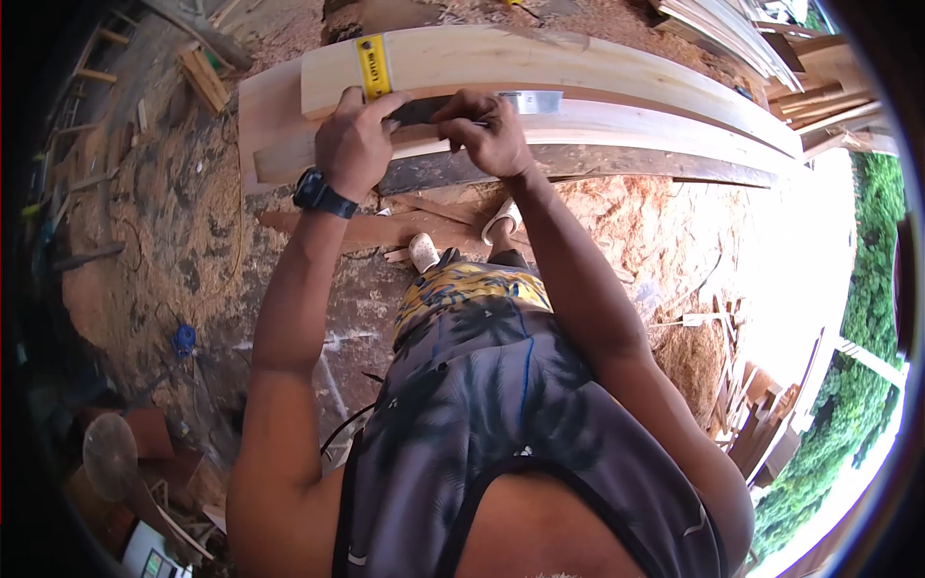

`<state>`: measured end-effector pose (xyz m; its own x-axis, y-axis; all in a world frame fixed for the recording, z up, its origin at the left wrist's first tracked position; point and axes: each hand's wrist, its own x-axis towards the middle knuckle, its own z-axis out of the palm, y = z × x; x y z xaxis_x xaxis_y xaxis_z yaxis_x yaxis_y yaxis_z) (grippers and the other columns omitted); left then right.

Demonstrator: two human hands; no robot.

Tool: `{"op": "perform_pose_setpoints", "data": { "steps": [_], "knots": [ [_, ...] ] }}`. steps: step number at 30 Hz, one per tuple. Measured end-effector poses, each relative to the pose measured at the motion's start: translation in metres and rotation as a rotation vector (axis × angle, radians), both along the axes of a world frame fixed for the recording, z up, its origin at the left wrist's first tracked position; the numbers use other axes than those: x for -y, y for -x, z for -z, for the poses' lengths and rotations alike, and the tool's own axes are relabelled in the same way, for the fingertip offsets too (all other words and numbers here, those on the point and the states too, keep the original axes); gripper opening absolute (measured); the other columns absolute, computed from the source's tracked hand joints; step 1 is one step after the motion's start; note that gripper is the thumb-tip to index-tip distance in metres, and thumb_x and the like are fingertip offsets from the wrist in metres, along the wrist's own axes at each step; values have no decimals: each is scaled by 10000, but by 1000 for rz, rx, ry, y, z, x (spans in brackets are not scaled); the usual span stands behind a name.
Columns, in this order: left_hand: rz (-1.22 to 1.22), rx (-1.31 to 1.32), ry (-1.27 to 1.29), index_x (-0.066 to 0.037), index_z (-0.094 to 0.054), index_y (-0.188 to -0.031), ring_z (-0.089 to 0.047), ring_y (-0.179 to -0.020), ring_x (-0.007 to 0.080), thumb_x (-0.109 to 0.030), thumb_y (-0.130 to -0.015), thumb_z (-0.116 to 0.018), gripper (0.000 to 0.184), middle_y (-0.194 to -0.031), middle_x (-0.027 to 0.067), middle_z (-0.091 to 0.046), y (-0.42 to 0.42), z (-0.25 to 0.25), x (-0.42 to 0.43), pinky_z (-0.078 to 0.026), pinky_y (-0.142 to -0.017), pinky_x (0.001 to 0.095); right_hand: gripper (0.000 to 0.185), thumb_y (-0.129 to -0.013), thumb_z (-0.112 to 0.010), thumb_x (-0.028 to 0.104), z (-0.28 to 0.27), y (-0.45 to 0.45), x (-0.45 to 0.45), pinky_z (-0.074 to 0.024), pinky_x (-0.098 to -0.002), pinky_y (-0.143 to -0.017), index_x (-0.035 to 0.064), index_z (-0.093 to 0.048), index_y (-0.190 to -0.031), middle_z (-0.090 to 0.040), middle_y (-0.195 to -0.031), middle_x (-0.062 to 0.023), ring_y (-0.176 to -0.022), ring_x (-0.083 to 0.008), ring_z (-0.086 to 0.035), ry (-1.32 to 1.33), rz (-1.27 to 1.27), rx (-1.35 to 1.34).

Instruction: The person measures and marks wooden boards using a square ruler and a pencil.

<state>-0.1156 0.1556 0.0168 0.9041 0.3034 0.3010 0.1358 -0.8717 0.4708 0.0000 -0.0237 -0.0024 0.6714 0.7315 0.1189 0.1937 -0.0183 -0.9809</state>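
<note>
My left hand (355, 144) is closed around the near end of a yellow-labelled strip (373, 64) that lies across a thick pale plank (462, 60). From the same hand a flat metal blade (536, 101) runs to the right along the plank's near edge. Together they look like a try square. Over the blade, my right hand (488, 133) is closed in a pinch, its fingertips against the metal. Whatever sits between those fingers is too small to make out. A second pale board (617, 137) lies alongside, nearer to me.
Wood shavings (617, 226) and scraps cover the ground by my feet. Stacked boards (819, 91) stand at the upper right, with offcuts (766, 424) lower down. A round disc-like object (110, 455) is at the lower left.
</note>
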Motion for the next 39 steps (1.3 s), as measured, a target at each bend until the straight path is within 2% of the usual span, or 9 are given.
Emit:
{"op": "perform_pose_setpoints", "data": {
  "steps": [6,10,14,22,28,29,31,34,39],
  "knots": [
    [81,23,130,-211,-774,-1186,-700,-856,363,-68,-845,-772,370,-963,168,-665,-2,1,-16,-572,-734,452,125,-901,-637,42,-1,17,25,-538,-282,-622,-47,-720,-928,-713,-755,-98,-663,-130,-660,-31,-102,-240],
    [19,-72,138,-169,-760,-1218,-720,-935,314,-87,-906,-728,324,-1048,166,-713,-3,7,-56,-563,-805,381,176,-895,-712,153,20,48,89,-540,-337,-631,-18,-734,-926,-718,-783,-84,-676,-166,-664,239,-84,-38],
    [-66,-47,190,-156,-764,-1188,-711,-876,301,-104,-916,-741,278,-982,141,-710,2,19,-94,-557,-784,383,249,-1003,-668,218,48,79,168,-530,-293,-621,-16,-727,-941,-705,-769,-78,-672,-139,-656,297,311,-355],
    [-204,23,766,13,-719,-1172,-666,-966,171,-34,-960,-679,221,-1099,82,-721,-21,44,-122,-532,-875,312,427,-1084,-563,335,72,122,268,-480,-245,-605,-35,-723,-942,-676,-711,-57,-614,-103,-617,205,880,-468],
    [-57,287,1439,4,-707,-1147,-625,-1003,133,3,-955,-665,197,-1103,71,-669,-67,47,-87,-537,-860,266,492,-1101,-485,386,95,109,248,-530,-375,-773,-26,-728,-986,-718,-884,-156,-873,-291,-701,460,822,-68],
    [-60,295,1435,4,-707,-1147,-625,-1003,133,3,-955,-665,197,-1103,71,-669,-70,46,-76,-537,-860,266,457,-1093,-494,363,84,105,234,-532,-388,-780,-19,-726,-999,-721,-912,-179,-889,-313,-709,504,759,9],
    [-52,280,1397,3,-659,-1150,-629,-977,153,44,-985,-595,182,-1107,80,-631,-76,43,-58,-575,-1051,469,315,-1059,-545,282,51,98,205,-541,-420,-815,23,-723,-1077,-734,-1013,-212,-946,-347,-725,602,656,66],
    [-72,279,1153,-14,-730,-1141,-650,-897,131,-32,-961,-675,189,-997,35,-703,-74,70,-55,-524,-830,257,402,-1030,-574,146,36,79,171,-561,-385,-870,74,-554,-1425,-745,-1126,-164,-974,-282,-734,539,445,105],
    [-77,285,852,-7,-732,-1155,-676,-955,180,-69,-960,-686,210,-1051,94,-741,-71,73,-58,-534,-865,321,659,-1023,-491,173,2,57,108,-543,-488,-815,150,-257,-1638,-718,-1082,-203,-890,-386,-697,602,207,280]
  ]
}}
